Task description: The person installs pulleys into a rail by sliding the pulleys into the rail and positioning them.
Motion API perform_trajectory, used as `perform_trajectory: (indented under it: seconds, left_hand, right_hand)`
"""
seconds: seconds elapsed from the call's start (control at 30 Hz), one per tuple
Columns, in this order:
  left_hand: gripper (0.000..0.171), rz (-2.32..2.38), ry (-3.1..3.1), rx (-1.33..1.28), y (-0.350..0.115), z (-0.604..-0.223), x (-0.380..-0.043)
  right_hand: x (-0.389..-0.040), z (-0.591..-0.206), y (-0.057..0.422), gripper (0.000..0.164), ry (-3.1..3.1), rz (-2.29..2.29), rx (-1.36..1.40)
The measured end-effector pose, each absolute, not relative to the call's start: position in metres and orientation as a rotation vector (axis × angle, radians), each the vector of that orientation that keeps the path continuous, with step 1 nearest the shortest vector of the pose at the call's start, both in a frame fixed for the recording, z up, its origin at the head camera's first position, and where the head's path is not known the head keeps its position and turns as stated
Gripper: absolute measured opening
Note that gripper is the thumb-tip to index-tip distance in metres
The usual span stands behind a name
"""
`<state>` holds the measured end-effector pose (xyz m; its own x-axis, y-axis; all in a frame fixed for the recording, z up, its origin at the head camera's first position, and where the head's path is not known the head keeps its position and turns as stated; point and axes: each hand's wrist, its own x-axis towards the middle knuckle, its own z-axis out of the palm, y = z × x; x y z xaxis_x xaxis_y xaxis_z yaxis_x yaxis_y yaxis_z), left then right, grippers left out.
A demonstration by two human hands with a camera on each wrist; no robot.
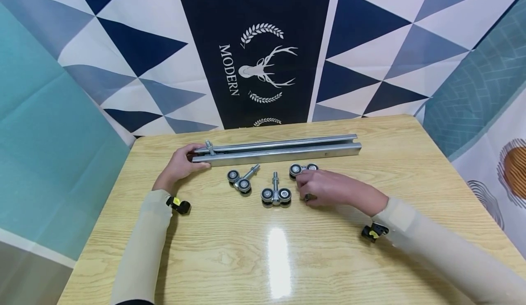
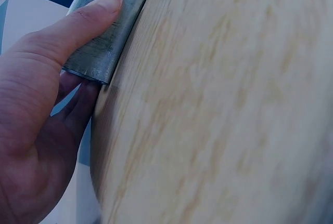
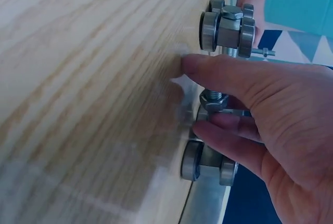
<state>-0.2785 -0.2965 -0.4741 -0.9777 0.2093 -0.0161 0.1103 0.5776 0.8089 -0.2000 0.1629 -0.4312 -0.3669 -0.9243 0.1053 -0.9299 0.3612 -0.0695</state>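
A metal U-shaped channel track lies along the back of the table. My left hand grips its left end, thumb pressed on the front wall in the left wrist view. Close by, a threaded bolt sticks up out of the track's slot. My right hand has its thumb and fingers curled about the bolt of a roller trolley, whose nut shows between them. The fingers partly hide this trolley. Two more roller trolleys, one slanted and one with its bolt pointing away, lie to its left.
The wooden table ends at a patterned cloth backdrop behind the track. Teal cloth hangs at the left side. A light glare lies on the tabletop in front of the trolleys.
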Motion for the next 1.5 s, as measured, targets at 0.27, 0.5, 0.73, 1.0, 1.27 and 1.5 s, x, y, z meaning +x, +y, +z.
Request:
perform_trajectory:
  seconds: [0.27,0.5,0.73,1.0,1.27,1.5]
  left_hand:
    - [0.072,1.377,2.694,0.294,-0.297,-0.474,-0.278]
    - [0.073,1.365,2.700,0.290,-0.297,-0.474,-0.278]
    - [0.072,1.354,2.711,0.301,-0.295,-0.471,-0.277]
    - [0.072,1.338,2.716,0.289,-0.295,-0.471,-0.276]
    - [0.071,1.349,2.713,0.294,-0.296,-0.473,-0.276]
    - [0.069,1.363,2.705,0.287,-0.297,-0.475,-0.275]
  right_hand:
    - [-0.202,-0.435,0.163,0.012,-2.511,0.221,1.742]
    - [-0.201,-0.431,0.164,0.010,-2.550,0.216,1.740]
    - [-0.200,-0.422,0.165,0.009,-2.605,0.231,1.742]
    - [-0.199,-0.412,0.167,0.010,-2.599,0.318,1.780]
    - [-0.202,-0.399,0.172,0.010,-2.714,0.537,1.744]
    - [-0.209,-0.395,0.176,0.015,-2.720,0.667,1.662]
